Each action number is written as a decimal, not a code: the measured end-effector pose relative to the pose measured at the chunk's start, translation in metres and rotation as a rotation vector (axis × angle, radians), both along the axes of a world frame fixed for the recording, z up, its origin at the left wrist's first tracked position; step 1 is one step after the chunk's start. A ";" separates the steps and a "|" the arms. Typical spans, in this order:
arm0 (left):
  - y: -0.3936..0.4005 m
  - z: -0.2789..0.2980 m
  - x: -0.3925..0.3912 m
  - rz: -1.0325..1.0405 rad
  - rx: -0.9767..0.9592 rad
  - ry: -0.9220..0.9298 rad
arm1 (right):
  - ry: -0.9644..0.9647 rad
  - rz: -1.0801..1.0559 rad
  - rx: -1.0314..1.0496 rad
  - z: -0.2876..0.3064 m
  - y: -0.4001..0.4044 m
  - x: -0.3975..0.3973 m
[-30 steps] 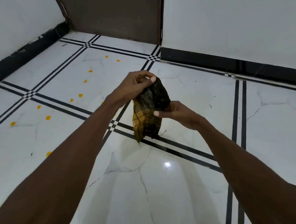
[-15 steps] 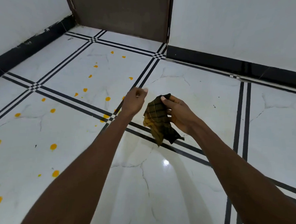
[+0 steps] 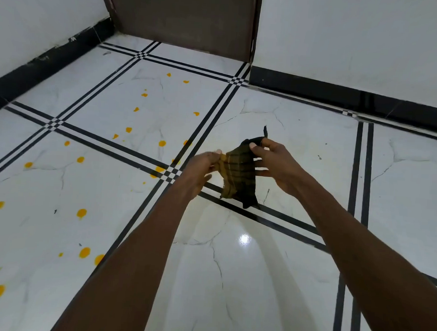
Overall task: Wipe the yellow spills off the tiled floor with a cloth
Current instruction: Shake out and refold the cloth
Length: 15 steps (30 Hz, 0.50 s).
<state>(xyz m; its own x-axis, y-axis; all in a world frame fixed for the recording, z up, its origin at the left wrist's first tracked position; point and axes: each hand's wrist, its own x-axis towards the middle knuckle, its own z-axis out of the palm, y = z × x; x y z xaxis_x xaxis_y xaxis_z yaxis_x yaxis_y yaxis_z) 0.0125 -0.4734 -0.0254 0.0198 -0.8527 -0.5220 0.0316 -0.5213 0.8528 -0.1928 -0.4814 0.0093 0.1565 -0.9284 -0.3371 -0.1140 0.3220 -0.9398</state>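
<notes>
A dark checked cloth (image 3: 238, 176) with a yellow-stained side hangs in the air between both hands, above the white tiled floor (image 3: 231, 280). My left hand (image 3: 199, 172) pinches its yellow left edge. My right hand (image 3: 275, 165) grips its dark upper right corner. Several yellow spills (image 3: 81, 212) dot the tiles to the left of my arms, from near the door down to the bottom left corner. A few drops lie partly hidden behind my left hand.
A brown door (image 3: 184, 19) stands shut at the far end. White walls with a black skirting (image 3: 342, 96) close the floor on the left and at the back. Black double lines cross the tiles.
My left hand had let go of the cloth half a second ago and now pinches its left edge again. The cloth is spread wider between the two hands.
</notes>
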 end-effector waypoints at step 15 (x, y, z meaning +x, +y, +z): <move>-0.014 0.007 0.016 0.245 -0.241 -0.156 | 0.091 0.074 0.029 -0.002 -0.007 -0.032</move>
<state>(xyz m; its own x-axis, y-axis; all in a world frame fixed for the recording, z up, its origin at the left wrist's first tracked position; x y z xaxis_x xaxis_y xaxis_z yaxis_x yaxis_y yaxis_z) 0.0284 -0.4869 -0.0181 0.3019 -0.9108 -0.2817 -0.0092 -0.2983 0.9544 -0.2251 -0.4879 0.0073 0.1918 -0.9049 -0.3799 -0.2228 0.3369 -0.9148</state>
